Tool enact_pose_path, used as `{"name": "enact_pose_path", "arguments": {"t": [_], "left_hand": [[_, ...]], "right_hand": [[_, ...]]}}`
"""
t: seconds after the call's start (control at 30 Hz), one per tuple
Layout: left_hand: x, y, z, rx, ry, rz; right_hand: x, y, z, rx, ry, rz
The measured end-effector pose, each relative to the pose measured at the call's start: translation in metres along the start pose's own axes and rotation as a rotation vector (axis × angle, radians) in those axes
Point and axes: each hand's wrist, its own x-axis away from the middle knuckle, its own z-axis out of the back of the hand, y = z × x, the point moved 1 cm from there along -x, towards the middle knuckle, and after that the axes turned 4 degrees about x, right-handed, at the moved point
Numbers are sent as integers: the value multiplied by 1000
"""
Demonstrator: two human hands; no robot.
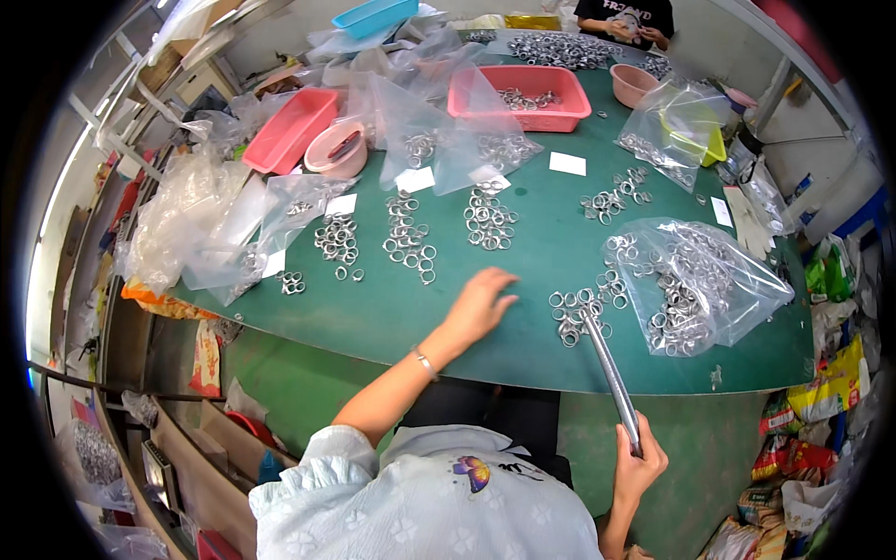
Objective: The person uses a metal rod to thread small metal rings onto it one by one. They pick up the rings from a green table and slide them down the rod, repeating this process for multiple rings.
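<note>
My right hand (642, 463) is closed around the lower end of a long, tapered metal ring mandrel (611, 375). Its far tip reaches a small heap of silver-coloured rings (567, 327) close to the table's front edge; whether a ring sits on the tip I cannot tell. Over the green table (373, 322), my left hand (478, 306) is held out with fingers apart and nothing in it. Beyond it lie rows of sorted rings (489, 224) beside white paper slips (414, 179). Right of the mandrel, a clear plastic bag (747, 303) lies with many rings in and under its opening.
Pink trays (457, 93), a pink bowl (324, 166) and clear bags (187, 215) crowd the back and left. A yellow-green basket (715, 147) stands at the right. Across the table, another person's hands (621, 31) are near a large ring pile (560, 51).
</note>
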Motion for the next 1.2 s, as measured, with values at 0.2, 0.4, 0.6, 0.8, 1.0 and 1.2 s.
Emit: {"name": "enact_pose_path", "arguments": {"t": [0.2,0.4,0.6,0.8,1.0,1.2], "left_hand": [[-31,11,-52,-105,-117,-257],[-31,3,-38,669,-70,285],[-8,22,-3,1551,-282,589],[7,56,11,1445,-288,525],[11,66,11,1416,-196,472],[17,78,2,1387,-181,355]], "right_hand": [[2,-3,2,-58,-8,-62],[4,-3,-2,-173,-38,-143],[0,-9,-14,-285,-120,-89],[-1,-12,-15,-259,-117,12],[3,-10,-14,-297,-105,2],[3,-14,-16,-310,-90,16]]}}
